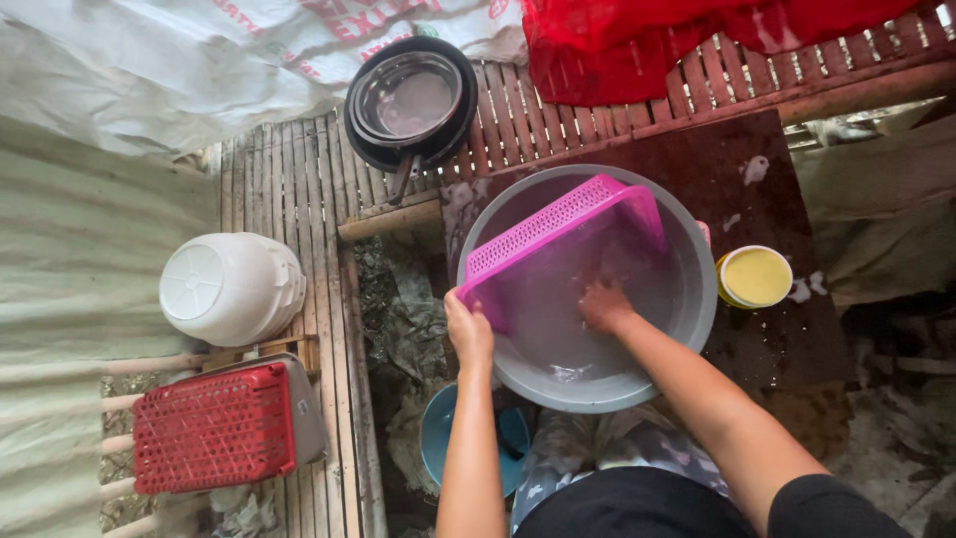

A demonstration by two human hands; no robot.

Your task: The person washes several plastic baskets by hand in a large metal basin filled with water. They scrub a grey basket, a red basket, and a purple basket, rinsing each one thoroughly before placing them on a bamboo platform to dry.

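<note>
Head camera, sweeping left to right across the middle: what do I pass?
Red perforated plastic crate → upturned white plastic container → left hand gripping the pink perforated plastic basket → right hand inside the grey round basin → small yellow tub.

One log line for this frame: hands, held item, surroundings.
left hand: grips pink basket corner | right hand: inside basket, grip unclear | basket over grey basin | yellow tub beside
</note>
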